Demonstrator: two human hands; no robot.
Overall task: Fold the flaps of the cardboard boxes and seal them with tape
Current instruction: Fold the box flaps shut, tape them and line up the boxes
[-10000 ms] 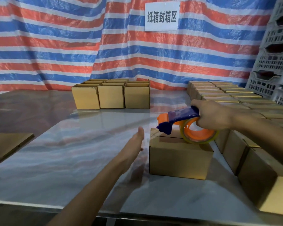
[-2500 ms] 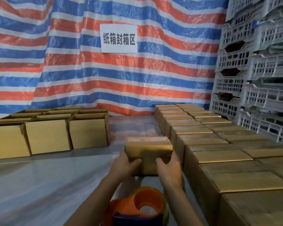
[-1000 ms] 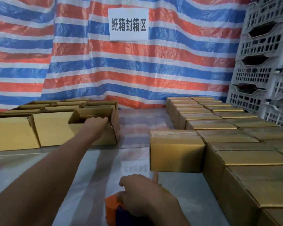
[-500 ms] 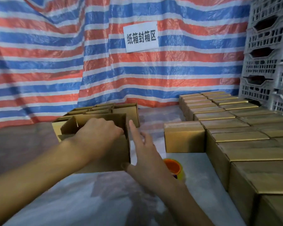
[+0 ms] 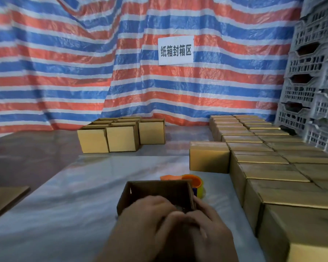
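Observation:
An open cardboard box (image 5: 156,189) stands on the table (image 5: 70,203) right in front of me, its top open and its inside dark. My left hand (image 5: 144,216) and my right hand (image 5: 208,225) are both at its near side, fingers curled over the near rim; motion blur hides the exact hold. An orange and blue tape dispenser (image 5: 194,181) lies on the table just behind the box's right corner, untouched. A closed box (image 5: 208,157) sits farther back on the right.
Rows of closed boxes (image 5: 273,167) fill the table's right side. Several open boxes (image 5: 121,140) stand at the back left. Flat cardboard (image 5: 4,197) lies at the left edge. Grey plastic crates (image 5: 314,82) are stacked at the far right before a striped tarp.
The open box has come from the back-left group to the near table edge with my left hand. My right hand has joined it at the box's near rim.

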